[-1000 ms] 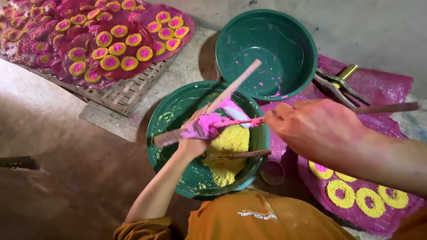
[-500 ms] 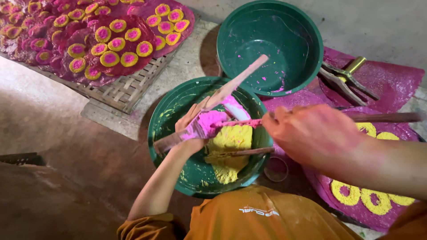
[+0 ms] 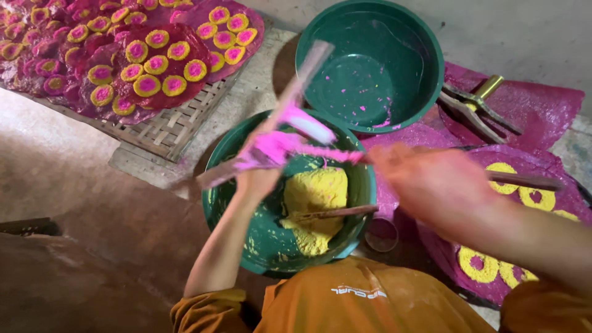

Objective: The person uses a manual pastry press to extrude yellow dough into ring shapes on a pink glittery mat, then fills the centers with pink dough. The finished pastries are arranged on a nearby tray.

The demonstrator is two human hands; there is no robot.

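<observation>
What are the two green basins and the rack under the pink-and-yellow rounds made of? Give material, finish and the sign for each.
Near basin, holding yellow paste: probably plastic, smooth with a dull sheen and a thin rolled rim.
Far basin: seems the same glossy green plastic; light glints off its wall.
Rack: looks like woven bamboo or cane, matt tan strips crossing in an open lattice.

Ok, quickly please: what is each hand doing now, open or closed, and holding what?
Left hand: closed on a pink-smeared wooden paddle above the green basin.
Right hand: blurred, closed on a thin wooden stick.
</observation>
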